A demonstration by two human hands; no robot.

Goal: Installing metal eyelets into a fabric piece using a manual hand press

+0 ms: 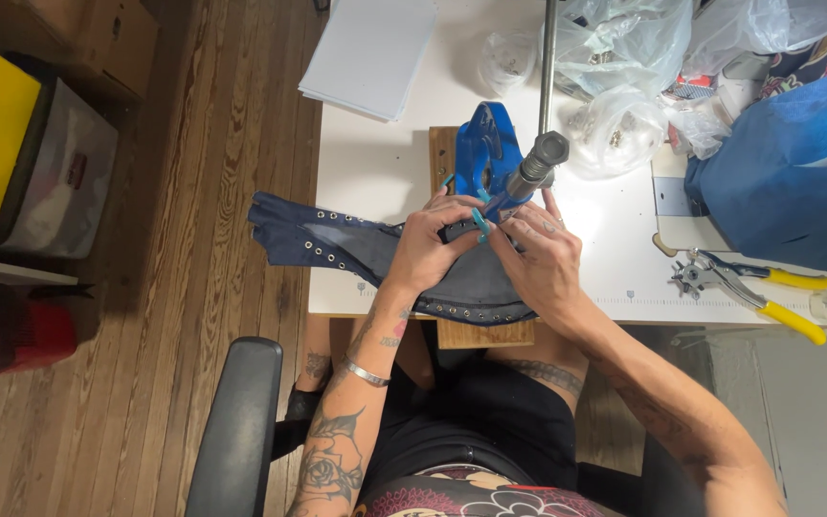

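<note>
A dark blue denim piece (pixel 337 244) with rows of metal eyelets lies across the white table's (pixel 385 168) front edge and hangs off to the left. My left hand (pixel 428 247) presses the denim from the left. My right hand (pixel 540 257) pinches the same fabric from the right. Both hands meet under the head of a blue hand press (pixel 490 153), whose grey metal ram (pixel 536 168) comes down just above my fingertips. The press stands on a wooden board (pixel 444 148).
Yellow-handled punch pliers (pixel 753 287) lie at the right. Clear bags of metal parts (pixel 614 124) and a blue cloth bundle (pixel 796 172) sit at the back right, a white paper stack (pixel 370 53) at the back. A black chair arm (pixel 236 431) and storage bins (pixel 50 172) are on the left.
</note>
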